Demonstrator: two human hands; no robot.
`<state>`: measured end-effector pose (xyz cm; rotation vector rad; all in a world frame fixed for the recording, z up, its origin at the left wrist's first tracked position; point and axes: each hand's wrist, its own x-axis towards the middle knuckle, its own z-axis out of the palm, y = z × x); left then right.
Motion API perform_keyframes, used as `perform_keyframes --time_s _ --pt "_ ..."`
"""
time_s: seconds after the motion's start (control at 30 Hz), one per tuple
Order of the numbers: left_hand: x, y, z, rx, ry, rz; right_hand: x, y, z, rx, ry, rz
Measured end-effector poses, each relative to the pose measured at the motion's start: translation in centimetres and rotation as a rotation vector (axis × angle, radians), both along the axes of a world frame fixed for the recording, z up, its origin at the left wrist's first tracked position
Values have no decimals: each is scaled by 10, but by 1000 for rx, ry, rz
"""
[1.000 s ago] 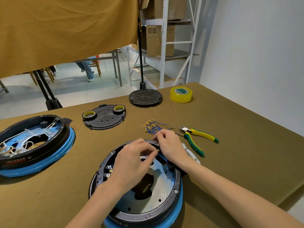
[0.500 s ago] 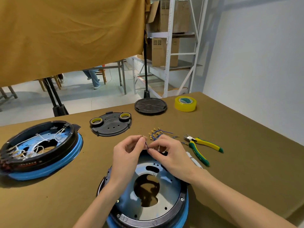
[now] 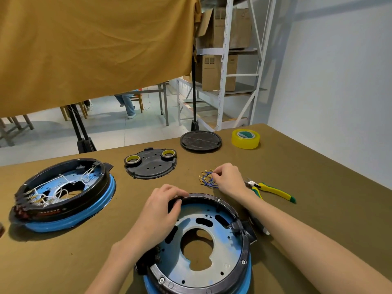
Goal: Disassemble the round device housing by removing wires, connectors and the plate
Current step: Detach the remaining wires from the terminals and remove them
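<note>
While the left hand (image 3: pixel 163 209) clamped its fingers over the round housing's (image 3: pixel 203 247) far rim, likely steadying it on the counter (image 3: pixel 318 177), the right hand (image 3: pixel 228 179) pinched a blue wire at the wire pile (image 3: pixel 206 180) just beyond.

We see a work table (image 3: pixel 307 166) covered in olive-brown cloth, with a plain pale wall (image 3: pixel 339 71) running along its right side. At far left we note an ochre fabric curtain (image 3: pixel 95 49) hanging above the table's far edge, and beneath it a pale grey floor (image 3: pixel 53 132), a grey metal table (image 3: pixel 163 102), wooden chair legs and black stand legs (image 3: pixel 80 128). At far right of centre we observe a white metal shelving rack (image 3: pixel 223 60) carrying cardboard boxes (image 3: pixel 218 73), and even, diffuse light fills the room.
</note>
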<state>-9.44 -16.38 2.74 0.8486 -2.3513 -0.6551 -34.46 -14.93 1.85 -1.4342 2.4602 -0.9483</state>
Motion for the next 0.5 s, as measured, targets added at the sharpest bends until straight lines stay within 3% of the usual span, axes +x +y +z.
perform_keyframes --time_s 0.13,0.27,0.33,0.43,0.5 --pt "5 -7 -6 92 -44 -13 8 0 7 7 46 -18" --pt "6 -9 -9 205 -23 -18 32 25 19 -57 28 100" --pt "4 -9 -10 205 -18 8 44 46 21 49 33 178" --pt "3 -6 -12 216 25 82 55 74 21 260 209 198" --pt "4 -4 -12 209 71 176 60 85 21 291 269 171"
